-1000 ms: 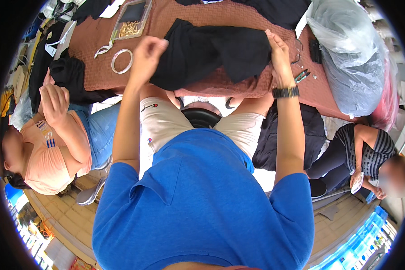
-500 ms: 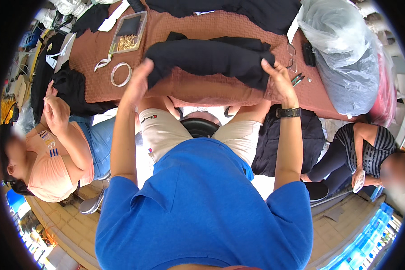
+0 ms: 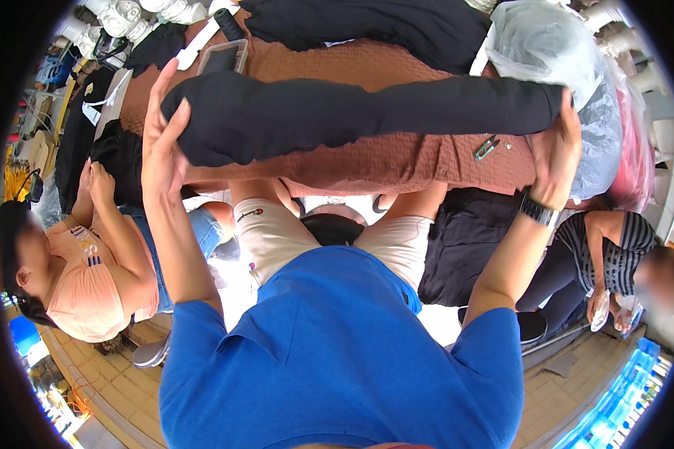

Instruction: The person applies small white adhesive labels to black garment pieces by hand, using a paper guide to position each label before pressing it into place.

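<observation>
While the left hand [image 3: 165, 138] clasps one end of a long black cloth [image 3: 352, 116], its thumb on the near face and its fingers spread upward behind, the right hand [image 3: 560, 146] grips the other end at the edge; how its hidden fingers close there, I cannot tell. The cloth spans the whole gap between the two hands, over a brown table cover [image 3: 397, 161]. A dark wristwatch [image 3: 539, 208] sits just below the right hand. To that hand's left, on the near side of the cloth, lie green snips [image 3: 487, 147]. Beyond the left hand, a clear plastic box [image 3: 241, 54] is partly covered by the cloth, with a black spool [image 3: 228, 25] near it. Farther out between the hands lies another black garment [image 3: 367, 26]. Beyond the right hand bulges a clear plastic bag [image 3: 543, 45]. Well left of the left hand sits a person in peach [image 3: 90, 277]; below and right of the right hand, a person in stripes [image 3: 620, 239].
</observation>
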